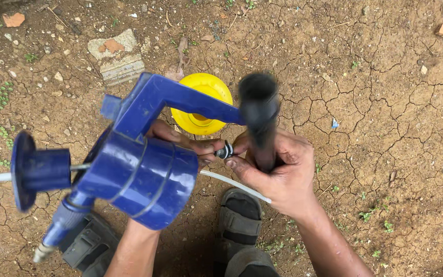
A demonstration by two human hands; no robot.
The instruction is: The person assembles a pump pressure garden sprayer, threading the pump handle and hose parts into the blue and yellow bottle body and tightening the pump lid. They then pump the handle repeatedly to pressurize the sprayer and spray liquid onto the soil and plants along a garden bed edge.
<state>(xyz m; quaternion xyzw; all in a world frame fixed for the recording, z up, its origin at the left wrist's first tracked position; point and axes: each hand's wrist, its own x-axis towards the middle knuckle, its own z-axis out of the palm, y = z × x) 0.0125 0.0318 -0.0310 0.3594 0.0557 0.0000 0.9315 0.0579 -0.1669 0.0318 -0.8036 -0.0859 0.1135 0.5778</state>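
Blue sprayer pump head held over cracked dirt – both hands on it.

Left to right: the round blue plunger knob (26, 169) sticks out at far left, then the blue sprayer pump head (137, 172) with its threaded cap, nozzle (44, 249) pointing down-left. Left hand (180, 141) is mostly hidden behind the cap – fingers curl around it from behind, fingertips showing near the centre. Between the hands, thumb and fingers pinch a small black fitting (225, 151). Right hand (278, 172) is clamped around the black handle (259, 115), which is blurred. A thin white dip tube (234, 184) runs out below the right hand. Yellow funnel (201, 105) lies on the ground behind the head. Sandalled feet (239, 220) below, brick fragment (116, 56) upper left.
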